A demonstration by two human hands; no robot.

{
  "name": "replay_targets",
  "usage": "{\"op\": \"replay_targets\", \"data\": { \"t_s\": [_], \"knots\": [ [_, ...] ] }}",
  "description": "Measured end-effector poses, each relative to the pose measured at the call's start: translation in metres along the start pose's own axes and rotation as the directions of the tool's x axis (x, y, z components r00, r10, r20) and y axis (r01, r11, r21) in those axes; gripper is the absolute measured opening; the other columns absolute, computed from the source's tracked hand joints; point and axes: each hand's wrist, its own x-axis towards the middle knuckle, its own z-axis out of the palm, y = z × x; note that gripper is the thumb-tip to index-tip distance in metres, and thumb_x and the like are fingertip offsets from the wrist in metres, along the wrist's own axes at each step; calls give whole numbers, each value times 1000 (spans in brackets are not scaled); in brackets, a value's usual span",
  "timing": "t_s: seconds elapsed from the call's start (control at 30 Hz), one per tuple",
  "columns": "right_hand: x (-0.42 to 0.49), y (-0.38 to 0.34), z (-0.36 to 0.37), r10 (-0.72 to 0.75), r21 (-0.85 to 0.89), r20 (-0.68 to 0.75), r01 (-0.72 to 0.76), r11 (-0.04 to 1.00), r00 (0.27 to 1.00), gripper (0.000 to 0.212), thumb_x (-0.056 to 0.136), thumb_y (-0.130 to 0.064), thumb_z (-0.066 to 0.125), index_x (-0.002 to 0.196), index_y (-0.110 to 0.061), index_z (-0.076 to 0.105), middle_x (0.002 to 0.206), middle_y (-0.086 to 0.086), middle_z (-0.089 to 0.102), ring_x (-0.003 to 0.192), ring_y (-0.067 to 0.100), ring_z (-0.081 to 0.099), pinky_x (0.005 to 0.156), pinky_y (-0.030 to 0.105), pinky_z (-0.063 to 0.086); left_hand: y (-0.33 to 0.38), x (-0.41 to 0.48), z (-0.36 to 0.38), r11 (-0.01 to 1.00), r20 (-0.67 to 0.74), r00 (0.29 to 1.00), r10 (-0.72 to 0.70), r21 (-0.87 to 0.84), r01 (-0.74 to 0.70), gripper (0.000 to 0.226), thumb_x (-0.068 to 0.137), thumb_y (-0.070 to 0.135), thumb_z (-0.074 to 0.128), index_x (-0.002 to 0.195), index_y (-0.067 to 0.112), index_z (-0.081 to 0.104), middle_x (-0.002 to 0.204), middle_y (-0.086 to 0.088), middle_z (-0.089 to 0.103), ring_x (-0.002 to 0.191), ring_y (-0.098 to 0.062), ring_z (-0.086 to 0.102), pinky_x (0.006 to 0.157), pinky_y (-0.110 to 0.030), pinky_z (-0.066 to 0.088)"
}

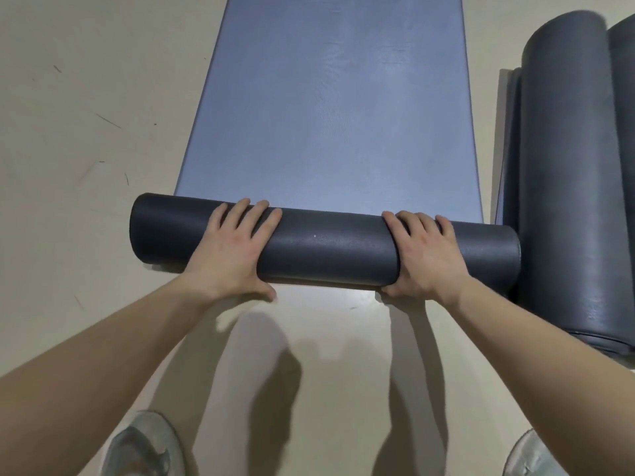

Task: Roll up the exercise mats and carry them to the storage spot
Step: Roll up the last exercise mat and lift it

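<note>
The left hand [237,250] and right hand [426,257] both grasp the roll [330,249], the dark wound-up near end of the mat [330,115]. On each hand the fingers lie over the top of the roll and the thumb hooks in at its lower near side, against the floor [86,132]. The left hand sits left of the roll's middle and the right hand right of it, with a bare stretch of roll between them. Both forearms are bare.

The roll lies crosswise on the floor. Beyond it the rest of the mat stretches away flat, blue-grey side up, to the top of the view.

The roll's right end touches, or nearly touches, a large rolled mat [567,166] that lies lengthwise along the right. A second rolled mat [625,132] shows at the right edge, close against the first.

The floor is pale beige with a few dark scuffs on the left. At the bottom edge are a left shoe [144,444] and a right shoe [529,455], both light-coloured.
</note>
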Motion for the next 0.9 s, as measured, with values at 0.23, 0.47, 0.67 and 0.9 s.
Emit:
{"op": "replay_targets", "data": {
  "t_s": [0.23,0.47,0.67,0.9],
  "knots": [
    [0,1,-35,-104,136,348,59,989,932,130,43,-85,75,151,-30,26,135,1,54,117,27,56,107,48,42,2,-1,-33,997,230,972,38,-73,-22,108,51,66,72,144,31,30,130,3,54,109,-24,58,99,-42,47],
    [-108,-62,1,-62,63,151,53,997,987,118,64,-74,75,157,-25,21,156,3,36,142,28,35,120,53,20,-1,-56,-43,949,626,775,89,-290,125,116,45,64,87,144,40,33,121,12,56,106,-16,56,94,-38,49],
    [-55,-43,-36,-127,196,351,60,979,928,110,50,-72,81,144,-37,36,128,-6,57,113,24,58,100,45,46,31,-91,-35,975,314,941,-128,-135,178,125,56,87,67,157,34,16,158,4,35,143,-26,35,121,-48,23],
    [-77,-42,-20,-15,19,-48,16,1000,999,97,77,-78,62,154,-26,34,145,8,51,130,33,50,118,54,29,-3,-43,-50,885,446,888,-113,-360,294,109,54,84,76,148,42,40,137,9,59,118,-21,57,102,-42,45]
  ]
}}
